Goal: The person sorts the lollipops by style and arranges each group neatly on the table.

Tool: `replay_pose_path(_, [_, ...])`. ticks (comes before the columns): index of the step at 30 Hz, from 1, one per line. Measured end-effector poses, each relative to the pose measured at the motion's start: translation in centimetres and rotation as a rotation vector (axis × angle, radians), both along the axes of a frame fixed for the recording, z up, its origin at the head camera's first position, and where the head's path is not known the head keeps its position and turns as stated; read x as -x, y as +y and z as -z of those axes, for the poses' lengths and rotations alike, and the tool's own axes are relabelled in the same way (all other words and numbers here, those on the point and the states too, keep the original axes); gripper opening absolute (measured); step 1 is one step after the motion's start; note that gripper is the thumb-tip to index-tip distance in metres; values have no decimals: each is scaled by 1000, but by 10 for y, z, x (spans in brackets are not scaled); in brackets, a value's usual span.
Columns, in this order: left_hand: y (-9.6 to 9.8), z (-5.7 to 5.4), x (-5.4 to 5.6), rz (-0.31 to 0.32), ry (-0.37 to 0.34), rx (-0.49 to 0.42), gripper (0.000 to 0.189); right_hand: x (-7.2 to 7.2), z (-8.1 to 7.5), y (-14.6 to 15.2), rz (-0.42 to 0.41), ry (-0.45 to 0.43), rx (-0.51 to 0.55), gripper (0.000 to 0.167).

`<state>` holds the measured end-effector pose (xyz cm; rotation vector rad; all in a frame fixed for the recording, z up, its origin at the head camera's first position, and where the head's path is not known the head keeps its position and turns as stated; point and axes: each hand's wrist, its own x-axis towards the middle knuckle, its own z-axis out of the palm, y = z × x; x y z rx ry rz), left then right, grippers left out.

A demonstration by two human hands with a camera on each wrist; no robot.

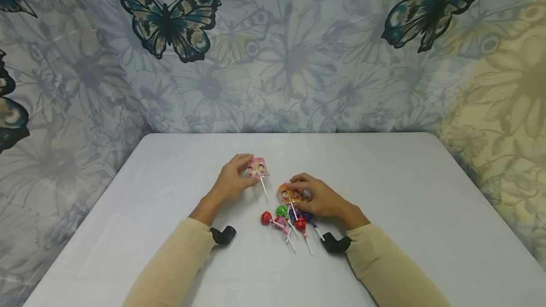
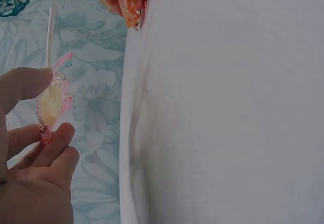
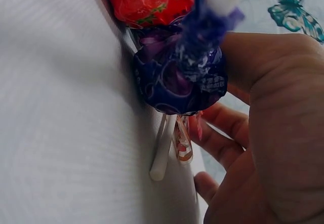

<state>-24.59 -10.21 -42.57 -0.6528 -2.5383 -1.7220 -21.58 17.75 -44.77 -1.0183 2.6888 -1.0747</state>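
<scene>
My left hand (image 1: 230,180) pinches a flat lollipop in a pink printed wrapper (image 1: 258,167) between thumb and fingers. In the left wrist view its pale candy (image 2: 51,102) shows through the wrapper, with the white stick pointing up. To the right, my right hand (image 1: 322,197) grips a flat lollipop in an orange wrapper (image 1: 285,195), just above a small pile. That pile has a green lollipop (image 1: 281,211), red lollipops (image 1: 266,218), a pink one (image 1: 280,222) and dark purple ones. Close to the right wrist camera, a purple lollipop (image 3: 177,77) partly hides the fingers.
The lollipops lie on a white table (image 1: 179,165), their sticks mostly pointing toward the front. Behind and beside the table hangs a butterfly-patterned cloth (image 1: 294,89). A black wrist device (image 1: 223,236) is strapped at each sleeve cuff.
</scene>
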Motion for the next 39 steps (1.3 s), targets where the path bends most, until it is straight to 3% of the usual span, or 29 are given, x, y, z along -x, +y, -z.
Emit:
replay_pose_path(11, [-2, 4, 37, -3, -6, 112, 66, -3, 2, -1, 11, 7, -26, 49])
replay_pose_path(15, [-4, 4, 53, -2, -10, 194, 66, -2, 3, 0, 12, 7, -34, 49])
replay_pose_path(23, [-8, 4, 79, -19, -93, 372, 69, 0, 3, 1, -18, 29, -27, 49])
replay_pose_path(27, [-7, 4, 86, -30, -124, 440, 70, 0, 1, 1, -27, 32, -12, 49])
replay_pose_path(39, [-8, 4, 97, -30, -187, 506, 69, 1, 0, 0, -25, 35, -22, 48])
